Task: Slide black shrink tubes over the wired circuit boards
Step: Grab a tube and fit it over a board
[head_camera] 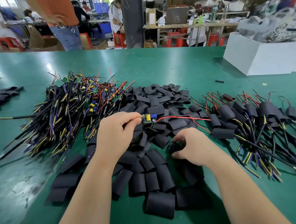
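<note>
Left grip [117, 131] pinches a wired circuit board [149, 118] by one end; right grip [194, 147] seems to clasp a black shrink tube [174, 147].
Head view: the board hangs over the tube pile [147, 174] on the tabletop [158, 68], apart from the picked tube. Its red wire [178, 117] trails across the pile and could snag, and a flattened tube mouth might catch the components. No writing is legible.
</note>
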`<state>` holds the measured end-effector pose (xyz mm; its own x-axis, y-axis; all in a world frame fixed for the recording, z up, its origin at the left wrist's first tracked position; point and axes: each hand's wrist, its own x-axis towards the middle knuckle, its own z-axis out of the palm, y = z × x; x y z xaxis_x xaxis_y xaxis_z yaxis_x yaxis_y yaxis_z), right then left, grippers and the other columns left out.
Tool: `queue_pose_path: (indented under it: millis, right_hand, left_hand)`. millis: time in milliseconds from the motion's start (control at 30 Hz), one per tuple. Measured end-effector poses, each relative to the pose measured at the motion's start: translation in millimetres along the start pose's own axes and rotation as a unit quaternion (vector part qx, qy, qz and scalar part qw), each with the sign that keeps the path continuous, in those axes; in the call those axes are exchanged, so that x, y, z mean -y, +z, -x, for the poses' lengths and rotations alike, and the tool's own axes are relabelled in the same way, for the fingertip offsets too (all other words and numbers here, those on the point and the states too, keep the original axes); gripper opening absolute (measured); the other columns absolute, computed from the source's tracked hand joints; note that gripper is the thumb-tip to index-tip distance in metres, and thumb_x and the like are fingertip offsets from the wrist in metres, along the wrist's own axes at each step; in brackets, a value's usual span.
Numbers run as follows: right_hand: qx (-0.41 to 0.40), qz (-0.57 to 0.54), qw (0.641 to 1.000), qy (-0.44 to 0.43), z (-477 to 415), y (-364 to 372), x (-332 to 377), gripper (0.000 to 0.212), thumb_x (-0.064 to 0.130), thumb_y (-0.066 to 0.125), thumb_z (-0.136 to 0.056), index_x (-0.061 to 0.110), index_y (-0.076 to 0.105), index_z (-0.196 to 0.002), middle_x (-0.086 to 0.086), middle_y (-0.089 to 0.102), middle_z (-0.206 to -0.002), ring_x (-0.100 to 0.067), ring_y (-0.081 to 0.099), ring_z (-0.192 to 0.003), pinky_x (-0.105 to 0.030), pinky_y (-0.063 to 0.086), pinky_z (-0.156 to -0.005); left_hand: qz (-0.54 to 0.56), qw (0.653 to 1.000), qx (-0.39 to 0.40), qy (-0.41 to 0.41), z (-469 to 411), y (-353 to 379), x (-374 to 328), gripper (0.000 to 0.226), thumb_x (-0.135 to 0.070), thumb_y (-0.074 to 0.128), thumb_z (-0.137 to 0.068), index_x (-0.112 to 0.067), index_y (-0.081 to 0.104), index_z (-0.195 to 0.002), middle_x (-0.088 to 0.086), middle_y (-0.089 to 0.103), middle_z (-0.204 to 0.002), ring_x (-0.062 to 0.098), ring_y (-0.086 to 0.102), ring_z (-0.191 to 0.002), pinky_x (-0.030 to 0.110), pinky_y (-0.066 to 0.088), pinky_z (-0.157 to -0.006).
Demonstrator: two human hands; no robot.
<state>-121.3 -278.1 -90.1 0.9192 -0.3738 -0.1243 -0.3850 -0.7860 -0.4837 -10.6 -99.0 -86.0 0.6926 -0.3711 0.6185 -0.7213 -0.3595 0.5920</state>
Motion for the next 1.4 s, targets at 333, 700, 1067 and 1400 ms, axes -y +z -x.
queue_pose_path:
  millis: [333, 700, 1067, 1400]
  right_hand:
    - [-0.242, -0.477, 0.845, -0.009, -8.7, -24.3, -30.8, 0.026, 0.006, 0.075, -0.08, 0.02, 0.067, -0.1, 0.002, 0.065, -0.089, -0.007, 0.057, -0.073, -0.021, 0.048, -0.074]
    - [-0.147, -0.89, 0.432, 0.014, -3.9, -31.4, -18.5, 0.018, 0.022, 0.069, -0.068, 0.009, 0.072, -0.056, 0.002, 0.064, -0.066, -0.007, 0.067, -0.068, -0.021, 0.057, -0.066]
    - [-0.095, -0.885, 0.454, -0.05, 5.0, -29.8, -4.3, 0.018, 0.03, 0.062, -0.074, 0.013, 0.065, -0.072, -0.007, 0.07, -0.101, -0.008, 0.068, -0.082, -0.019, 0.056, -0.066]
    - [-0.044, -0.77, 0.626, -0.113, 1.5, -1.5, 10.0, 0.015, 0.012, 0.064, -0.073, 0.016, 0.064, -0.087, -0.001, 0.073, -0.1, -0.01, 0.069, -0.078, -0.022, 0.055, -0.072]
  left_hand:
    - [0.047, 0.997, -0.062, -0.007, -2.9, -2.6, 4.4, 0.016, -0.006, 0.07, -0.083, -0.016, 0.076, -0.095, -0.023, 0.065, -0.086, -0.008, 0.062, -0.082, 0.004, 0.042, -0.075]
    - [0.065, 0.995, -0.073, -0.015, -4.6, -5.8, 2.5, 0.015, -0.007, 0.069, -0.085, -0.013, 0.075, -0.097, -0.022, 0.065, -0.087, -0.011, 0.062, -0.083, 0.007, 0.046, -0.075]
    - [0.075, 0.994, -0.077, -0.025, -4.3, -4.7, 3.5, 0.015, -0.008, 0.069, -0.085, -0.014, 0.075, -0.099, -0.023, 0.064, -0.088, -0.013, 0.062, -0.086, 0.005, 0.045, -0.077]
    - [0.103, 0.994, -0.027, -0.003, 6.0, 20.7, -16.4, 0.013, -0.012, 0.071, -0.083, -0.015, 0.077, -0.094, -0.028, 0.064, -0.085, -0.01, 0.062, -0.081, 0.007, 0.046, -0.072]
